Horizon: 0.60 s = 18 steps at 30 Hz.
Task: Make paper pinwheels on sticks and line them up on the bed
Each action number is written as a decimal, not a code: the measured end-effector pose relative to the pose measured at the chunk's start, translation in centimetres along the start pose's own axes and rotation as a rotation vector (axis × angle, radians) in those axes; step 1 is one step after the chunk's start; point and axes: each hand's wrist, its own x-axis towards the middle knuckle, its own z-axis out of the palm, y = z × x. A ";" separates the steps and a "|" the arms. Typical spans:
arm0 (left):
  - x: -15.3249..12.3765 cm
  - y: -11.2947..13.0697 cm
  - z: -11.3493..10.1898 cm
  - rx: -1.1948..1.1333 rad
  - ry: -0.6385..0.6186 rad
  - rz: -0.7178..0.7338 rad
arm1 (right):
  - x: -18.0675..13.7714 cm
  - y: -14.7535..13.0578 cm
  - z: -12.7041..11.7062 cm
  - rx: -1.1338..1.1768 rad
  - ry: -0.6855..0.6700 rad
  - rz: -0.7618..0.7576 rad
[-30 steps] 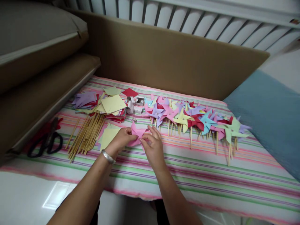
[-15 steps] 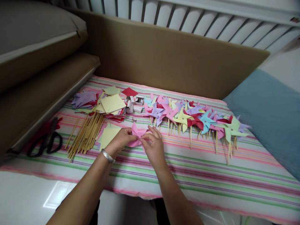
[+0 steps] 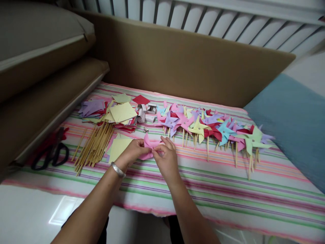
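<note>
Both my hands meet over a striped cloth (image 3: pixel 228 189) and fold a pink paper piece (image 3: pixel 148 144). My left hand (image 3: pixel 132 152), with a silver bangle on its wrist, pinches the paper's left side. My right hand (image 3: pixel 166 157) pinches its right side with fingers curled. Yellow paper squares (image 3: pixel 118 147) lie just left of my hands. Beside them is a bundle of wooden sticks (image 3: pixel 95 145).
A row of finished paper pinwheels (image 3: pixel 210 128) on sticks runs to the right. Stacked coloured paper (image 3: pixel 122 112) and small white boxes (image 3: pixel 146 113) lie behind. Black scissors (image 3: pixel 50 154) rest far left. A cardboard wall (image 3: pixel 190 64) stands behind; a blue cushion (image 3: pixel 291 122) is at right.
The hands stay on the pink paper with only small finger shifts; the view moved slightly.
</note>
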 end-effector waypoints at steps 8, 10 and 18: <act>-0.1 1.6 0.0 -0.084 0.226 0.035 | -0.2 -0.5 -0.9 0.213 0.101 0.176; 0.0 1.7 -0.2 -0.099 0.231 0.035 | -0.3 -0.6 -1.0 0.199 0.078 0.131; -0.2 1.7 -0.4 -0.191 0.142 -0.035 | -0.6 -0.2 -0.3 0.155 -0.052 0.111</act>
